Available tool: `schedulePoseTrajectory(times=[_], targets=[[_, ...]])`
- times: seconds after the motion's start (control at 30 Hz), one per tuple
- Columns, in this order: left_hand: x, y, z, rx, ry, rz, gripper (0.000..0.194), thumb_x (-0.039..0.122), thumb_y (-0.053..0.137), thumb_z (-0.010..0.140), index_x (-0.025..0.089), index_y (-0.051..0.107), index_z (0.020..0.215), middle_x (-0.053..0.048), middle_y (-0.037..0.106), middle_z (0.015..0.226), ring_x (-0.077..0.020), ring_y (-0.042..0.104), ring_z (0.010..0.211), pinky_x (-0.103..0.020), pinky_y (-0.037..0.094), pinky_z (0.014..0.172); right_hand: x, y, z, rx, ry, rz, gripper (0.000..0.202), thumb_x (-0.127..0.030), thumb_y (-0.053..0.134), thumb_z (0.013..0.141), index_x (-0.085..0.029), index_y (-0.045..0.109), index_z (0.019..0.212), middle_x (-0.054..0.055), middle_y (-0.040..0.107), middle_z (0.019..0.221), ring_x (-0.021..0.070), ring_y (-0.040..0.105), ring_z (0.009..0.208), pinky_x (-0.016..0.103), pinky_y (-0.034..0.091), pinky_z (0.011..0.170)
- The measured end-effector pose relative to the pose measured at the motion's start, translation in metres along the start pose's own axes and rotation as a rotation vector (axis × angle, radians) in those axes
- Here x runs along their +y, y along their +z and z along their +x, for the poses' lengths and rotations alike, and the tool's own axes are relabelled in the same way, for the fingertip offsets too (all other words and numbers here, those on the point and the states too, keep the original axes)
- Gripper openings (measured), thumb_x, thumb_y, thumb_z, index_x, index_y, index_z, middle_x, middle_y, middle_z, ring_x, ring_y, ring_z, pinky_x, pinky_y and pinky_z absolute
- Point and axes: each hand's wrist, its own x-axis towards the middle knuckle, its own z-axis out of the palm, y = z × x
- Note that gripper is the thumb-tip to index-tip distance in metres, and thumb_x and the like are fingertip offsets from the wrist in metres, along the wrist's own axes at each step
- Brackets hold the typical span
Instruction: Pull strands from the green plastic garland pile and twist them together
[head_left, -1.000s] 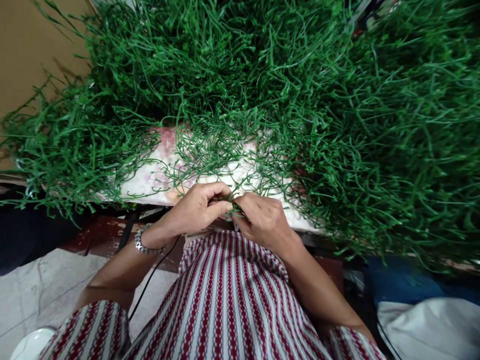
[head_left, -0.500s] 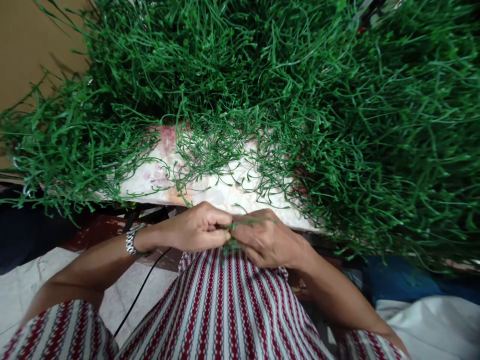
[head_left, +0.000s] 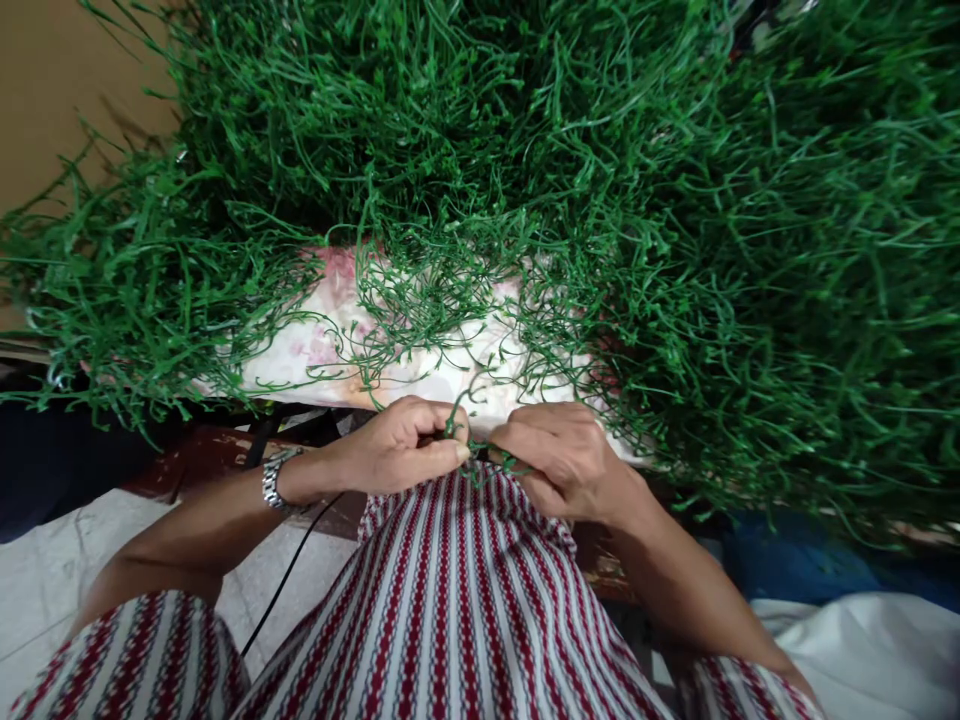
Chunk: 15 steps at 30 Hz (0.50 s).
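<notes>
Just in front of the table edge, my left hand (head_left: 409,445), with a metal watch at its wrist, pinches thin green stems (head_left: 455,412). My right hand (head_left: 559,455) is closed on the other end of the green piece, a short gap to the right. Bits of green (head_left: 476,470) show between the two hands, over the striped clothing. Loose green stems (head_left: 431,300) are scattered on the floral cloth (head_left: 442,385) beyond the hands.
Big heaps of green stems (head_left: 465,120) cover the back and right of the table, with a smaller heap (head_left: 142,290) at the left. A black cable (head_left: 289,575) hangs at the lower left. White fabric (head_left: 862,645) lies at the lower right.
My hands have moved apart, my right hand shifting right and slightly up. A stem now stands up from my left fingertips, and more green shows between the hands.
</notes>
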Motion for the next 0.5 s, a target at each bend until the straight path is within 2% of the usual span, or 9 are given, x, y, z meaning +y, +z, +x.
schedulePoseTrajectory(times=[0.13, 0.23, 0.37, 0.5], targets=[[-0.006, -0.001, 0.002, 0.052, -0.012, -0.005, 0.013, 0.024, 0.052, 0.078, 0.014, 0.05, 0.07, 0.004, 0.042, 0.062, -0.0064, 0.037, 0.056, -0.018, 0.032, 0.052, 0.002, 0.008, 0.005, 0.005, 0.035, -0.009, 0.017, -0.008, 0.037, 0.073, -0.016, 0.052, 0.074, 0.001, 0.05, 0.061, 0.0109, 0.043, 0.057, 0.024, 0.034, 0.055], [-0.005, -0.002, 0.0, 0.077, 0.058, 0.14, 0.015, 0.019, 0.05, 0.079, 0.014, 0.047, 0.064, 0.004, 0.042, 0.06, -0.0071, 0.039, 0.057, -0.019, 0.032, 0.054, -0.001, 0.01, 0.004, -0.03, 0.046, -0.024, 0.016, -0.011, 0.035, 0.075, -0.017, 0.05, 0.069, 0.001, 0.047, 0.059, 0.011, 0.04, 0.054, 0.024, 0.032, 0.052], [0.005, -0.006, -0.008, -0.09, 0.158, 0.419, 0.026, 0.01, 0.045, 0.076, 0.016, 0.033, 0.054, 0.005, 0.034, 0.052, -0.007, 0.034, 0.051, -0.022, 0.026, 0.052, -0.008, 0.006, -0.003, -0.1, -0.034, 0.037, 0.015, -0.011, 0.032, 0.07, -0.019, 0.043, 0.063, -0.001, 0.041, 0.055, 0.0113, 0.035, 0.05, 0.025, 0.029, 0.049], [0.012, -0.01, -0.016, -0.242, 0.192, 0.529, 0.023, 0.005, 0.039, 0.075, 0.017, 0.033, 0.056, 0.003, 0.039, 0.056, -0.0092, 0.035, 0.054, -0.026, 0.028, 0.055, -0.014, 0.007, -0.007, -0.167, -0.082, 0.273, 0.013, -0.01, 0.032, 0.067, -0.02, 0.036, 0.06, -0.001, 0.039, 0.054, 0.0109, 0.037, 0.052, 0.024, 0.032, 0.052]])
